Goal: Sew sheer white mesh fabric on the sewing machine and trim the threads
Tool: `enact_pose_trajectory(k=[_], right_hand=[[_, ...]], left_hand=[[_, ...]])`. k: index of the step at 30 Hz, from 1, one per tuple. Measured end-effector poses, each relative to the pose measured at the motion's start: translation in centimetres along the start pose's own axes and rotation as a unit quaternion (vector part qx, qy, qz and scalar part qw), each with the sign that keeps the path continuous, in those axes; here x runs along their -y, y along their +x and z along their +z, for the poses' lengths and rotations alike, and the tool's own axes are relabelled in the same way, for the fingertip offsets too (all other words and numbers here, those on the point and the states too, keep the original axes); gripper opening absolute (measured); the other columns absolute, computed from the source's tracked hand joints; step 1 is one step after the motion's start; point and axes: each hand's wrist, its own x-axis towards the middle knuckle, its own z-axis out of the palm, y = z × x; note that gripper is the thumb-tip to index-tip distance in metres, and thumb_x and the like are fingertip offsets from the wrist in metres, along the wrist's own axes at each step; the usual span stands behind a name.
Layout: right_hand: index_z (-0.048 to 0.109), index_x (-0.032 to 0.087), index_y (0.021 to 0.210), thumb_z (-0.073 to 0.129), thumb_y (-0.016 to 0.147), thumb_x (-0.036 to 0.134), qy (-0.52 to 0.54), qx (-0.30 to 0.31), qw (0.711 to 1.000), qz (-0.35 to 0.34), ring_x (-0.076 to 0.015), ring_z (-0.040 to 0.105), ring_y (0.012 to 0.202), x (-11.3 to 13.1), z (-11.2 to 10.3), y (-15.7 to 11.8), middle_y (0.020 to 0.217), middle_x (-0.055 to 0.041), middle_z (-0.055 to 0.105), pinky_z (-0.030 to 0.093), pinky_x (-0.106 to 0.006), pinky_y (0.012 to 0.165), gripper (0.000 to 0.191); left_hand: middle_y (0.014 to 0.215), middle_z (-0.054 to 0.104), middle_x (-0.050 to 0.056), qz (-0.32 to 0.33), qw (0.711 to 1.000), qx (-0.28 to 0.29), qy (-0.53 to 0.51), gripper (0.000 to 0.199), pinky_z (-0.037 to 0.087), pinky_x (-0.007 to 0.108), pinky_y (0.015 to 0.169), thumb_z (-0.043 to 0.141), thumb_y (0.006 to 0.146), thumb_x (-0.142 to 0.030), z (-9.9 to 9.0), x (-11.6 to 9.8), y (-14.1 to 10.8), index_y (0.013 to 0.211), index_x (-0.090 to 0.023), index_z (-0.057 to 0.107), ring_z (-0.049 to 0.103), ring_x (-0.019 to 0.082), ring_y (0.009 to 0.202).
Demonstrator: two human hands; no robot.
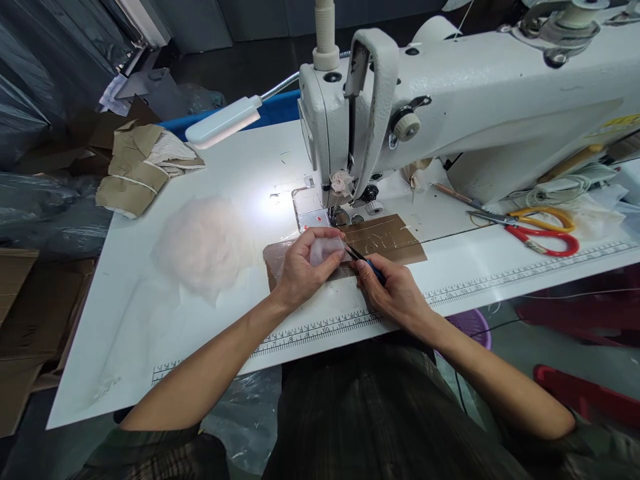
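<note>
My left hand (310, 263) is closed on a small piece of sheer white fabric (324, 249), pinched between thumb and fingers just in front of the sewing machine's needle area. In my right hand (387, 283) is a pair of thread snips (374, 270) with dark blades and a blue part. Their tips reach to the right edge of the fabric; whether the blades touch it I cannot tell. Both hands are over the table's front part, above a brown sheet (385, 241) lying on the machine bed. The sewing machine (340, 127) stands directly behind my hands.
A fluffy pile of pale sheer fabric (203, 250) lies left. Behind it are a brown-wrapped bundle (133, 173) and a lit lamp (225, 122). Scissors with red and yellow handles (543, 230) lie right. A printed ruler (320, 331) runs along the table's front edge.
</note>
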Motion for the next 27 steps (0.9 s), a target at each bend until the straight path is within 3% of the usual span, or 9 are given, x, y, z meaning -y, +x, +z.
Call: enact_pose_trajectory(k=[5,12,21,27], right_hand=[[0.053,0.021,0.078,0.047,0.097,0.035,0.003,-0.011,1.000,-0.005,-0.0122,0.046,0.055,0.21,0.20,0.25,0.064,0.0012,0.057,0.032,-0.026,0.054,0.025],[0.053,0.020,0.078,0.048,0.097,0.035,0.013,-0.032,0.999,-0.011,-0.0123,0.048,0.055,0.39,0.48,0.36,0.063,0.0009,0.057,0.034,-0.025,0.054,0.024],[0.055,0.021,0.083,0.044,0.098,0.037,-0.022,-0.022,0.999,-0.014,-0.0136,0.048,0.056,0.11,0.54,0.07,0.065,-0.0004,0.058,0.035,-0.025,0.054,0.025],[0.053,0.021,0.081,0.044,0.098,0.037,-0.013,-0.026,0.999,-0.017,-0.0138,0.047,0.056,0.06,0.52,0.14,0.065,-0.0003,0.058,0.034,-0.026,0.054,0.026]], left_hand=[[0.109,0.075,0.008,0.007,1.000,-0.002,-0.004,0.025,0.057,0.041,0.099,0.075,0.080,-0.019,0.09,0.04,-0.11,0.103,-0.019,0.068,0.070,0.021,0.103],[0.101,0.077,0.006,0.009,1.000,-0.007,-0.011,0.010,0.059,0.038,0.096,0.076,0.080,-0.018,0.06,0.01,0.04,0.089,-0.020,0.071,0.072,0.020,0.098],[0.104,0.076,0.007,-0.026,0.998,-0.031,-0.039,0.024,0.065,0.038,0.086,0.080,0.078,-0.024,0.05,0.07,0.06,0.100,-0.020,0.071,0.074,0.020,0.090],[0.105,0.075,0.007,-0.010,1.000,-0.013,-0.020,0.022,0.062,0.037,0.092,0.078,0.079,-0.021,0.04,0.14,0.00,0.099,-0.021,0.069,0.072,0.020,0.097]])
